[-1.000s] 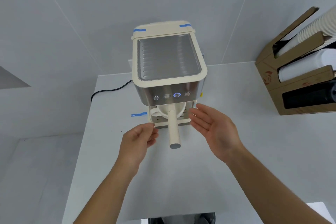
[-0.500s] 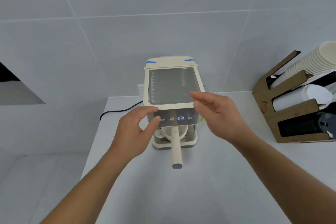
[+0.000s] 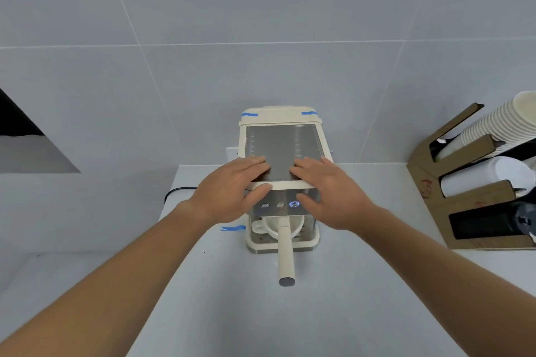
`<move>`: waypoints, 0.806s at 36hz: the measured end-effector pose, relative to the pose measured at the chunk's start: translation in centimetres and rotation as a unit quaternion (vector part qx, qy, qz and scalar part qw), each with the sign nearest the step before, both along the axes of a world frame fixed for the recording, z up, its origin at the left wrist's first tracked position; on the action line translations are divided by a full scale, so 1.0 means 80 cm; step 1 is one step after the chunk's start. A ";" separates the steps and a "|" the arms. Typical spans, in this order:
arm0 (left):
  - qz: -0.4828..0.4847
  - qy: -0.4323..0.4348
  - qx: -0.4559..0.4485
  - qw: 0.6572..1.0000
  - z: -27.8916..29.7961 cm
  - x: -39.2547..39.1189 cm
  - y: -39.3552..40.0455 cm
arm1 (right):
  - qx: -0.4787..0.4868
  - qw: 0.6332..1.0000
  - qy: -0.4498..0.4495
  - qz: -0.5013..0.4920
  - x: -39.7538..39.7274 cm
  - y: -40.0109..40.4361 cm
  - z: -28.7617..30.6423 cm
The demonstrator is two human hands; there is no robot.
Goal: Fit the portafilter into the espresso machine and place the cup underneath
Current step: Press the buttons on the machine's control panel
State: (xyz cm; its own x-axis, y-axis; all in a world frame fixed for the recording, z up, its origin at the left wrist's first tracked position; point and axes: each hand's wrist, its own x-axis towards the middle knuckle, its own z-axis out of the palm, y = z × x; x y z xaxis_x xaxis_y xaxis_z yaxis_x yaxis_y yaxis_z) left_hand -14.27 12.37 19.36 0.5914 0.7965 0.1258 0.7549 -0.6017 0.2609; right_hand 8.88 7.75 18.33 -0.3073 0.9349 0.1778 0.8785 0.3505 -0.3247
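Observation:
A cream espresso machine (image 3: 280, 142) with a steel top plate stands on the white counter. Its portafilter sits in the group head, the cream handle (image 3: 285, 255) pointing straight toward me. A white cup (image 3: 274, 226) rests on the drip tray under it, handle to the left. My left hand (image 3: 232, 191) lies flat on the machine's front top edge, fingers on the plate and thumb over the front panel. My right hand (image 3: 327, 191) rests the same way on the right side. Both hands hold nothing. One button (image 3: 294, 204) glows blue.
A cardboard cup dispenser (image 3: 475, 182) with stacked paper cups and lids stands at the right. A black power cord (image 3: 177, 193) runs behind the machine on the left. Blue tape (image 3: 232, 228) marks the counter (image 3: 232, 298) beside the base. A tiled wall is close behind.
Both hands rose from beside the portafilter handle and drip tray to the machine's top front edge and now rest on it. The camera view tilted up.

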 end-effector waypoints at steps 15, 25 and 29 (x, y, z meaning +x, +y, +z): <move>-0.040 -0.036 0.019 0.998 -0.028 0.015 0.036 | 0.136 0.990 -0.015 0.034 0.017 0.017 -0.045; -0.039 -0.056 0.036 0.997 -0.034 0.016 0.038 | 0.223 0.974 0.009 0.045 0.015 0.024 -0.056; -0.035 -0.055 0.036 0.997 -0.034 0.016 0.038 | 0.225 0.973 0.002 0.050 0.016 0.025 -0.056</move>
State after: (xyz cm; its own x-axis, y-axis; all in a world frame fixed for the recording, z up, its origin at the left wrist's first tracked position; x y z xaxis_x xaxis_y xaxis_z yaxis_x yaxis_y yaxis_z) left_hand -12.96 15.40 16.64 0.6248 0.7405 0.2478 0.6799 -0.6719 0.2937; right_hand 10.19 9.72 13.86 -0.3912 0.7270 0.5642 0.8313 0.5422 -0.1221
